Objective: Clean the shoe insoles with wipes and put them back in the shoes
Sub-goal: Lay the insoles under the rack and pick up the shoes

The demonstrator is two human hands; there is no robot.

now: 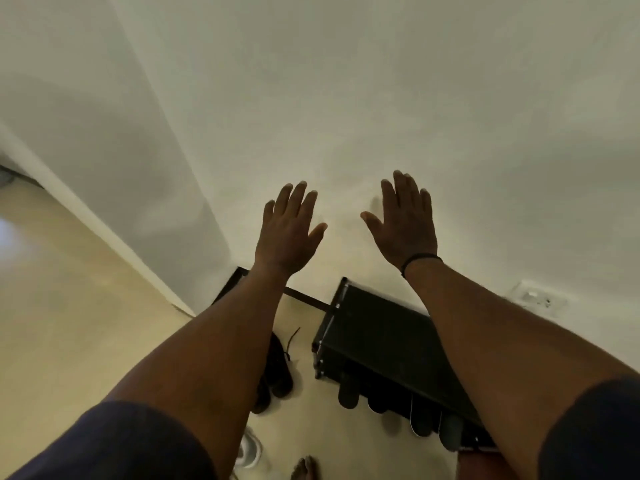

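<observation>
Pale wall [346, 98] fills most of the view, w/ a corner edge running down on the left toward the cream floor [69, 323]. Both arms stretch fwd and up in front of the wall, backs of hands toward the camera. Left hand [287, 233] has fingers straight and spread a bit, thumb out to the side, holding nothing. Right hand [405, 226] is the same: flat, fingers straight, thumb splayed, nothing in it; a thin dark band [420, 260] sits at its wrist. Can't tell if either palm touches the wall. Dark sleeves [114, 445] cover the upper arms.

Black shoe rack [377, 337] stands against the wall, below the right forearm; rounded toes of dark shoes [377, 400] poke out along its front edge. Left of the rack, on the floor, a pair of dark lace-up shoes [277, 368] lies partly hidden under the left forearm. Nearer than the rack, a white object [250, 452], too blurred to ID. A wall socket [535, 296] sits right of the rack. Bare toes [304, 467] show at the bottom edge.
</observation>
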